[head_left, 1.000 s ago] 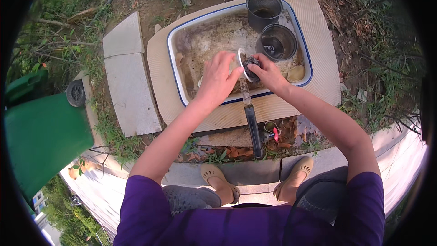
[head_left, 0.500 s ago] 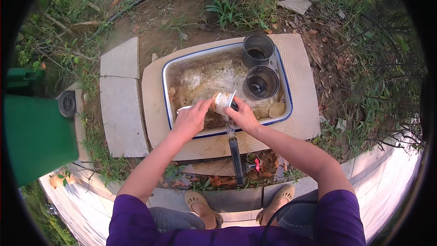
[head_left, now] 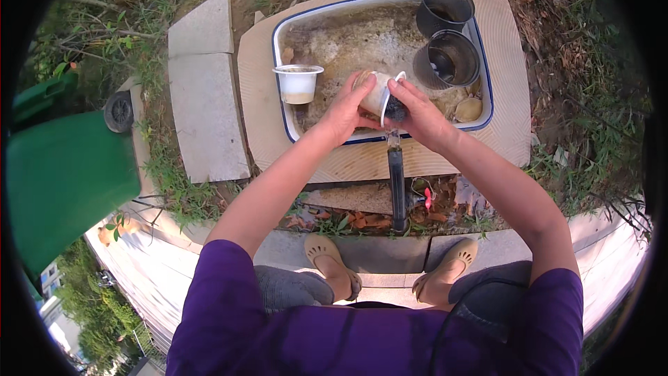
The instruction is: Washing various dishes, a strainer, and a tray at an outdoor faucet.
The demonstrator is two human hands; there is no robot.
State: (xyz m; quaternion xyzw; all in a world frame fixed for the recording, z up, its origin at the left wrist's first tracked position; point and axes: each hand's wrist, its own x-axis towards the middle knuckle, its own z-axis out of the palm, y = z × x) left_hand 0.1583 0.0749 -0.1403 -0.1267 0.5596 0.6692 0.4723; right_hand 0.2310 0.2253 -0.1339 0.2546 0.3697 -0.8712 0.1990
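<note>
My left hand [head_left: 344, 108] holds a white cup [head_left: 376, 90] tipped on its side over the near edge of a blue-rimmed white basin [head_left: 278, 49] of cloudy water. My right hand [head_left: 423, 117] presses a dark scrubber [head_left: 395, 108] into the cup's mouth. A second white cup [head_left: 298, 83] stands upright in the basin's left part, apart from both hands. Two dark metal cups [head_left: 444, 7] [head_left: 447, 61] stand in the basin's far right corner.
The basin sits on a pale wooden board [head_left: 502, 83] on bare ground. A black pipe [head_left: 396, 181] runs from under my hands toward my sandalled feet [head_left: 330, 264]. Grey stone slabs [head_left: 205, 111] lie to the left, a green bin [head_left: 59, 174] further left.
My head has shifted, so the basin sits higher in view. An upright white cup now shows in the basin's left part. Both hands stay on the tipped cup.
</note>
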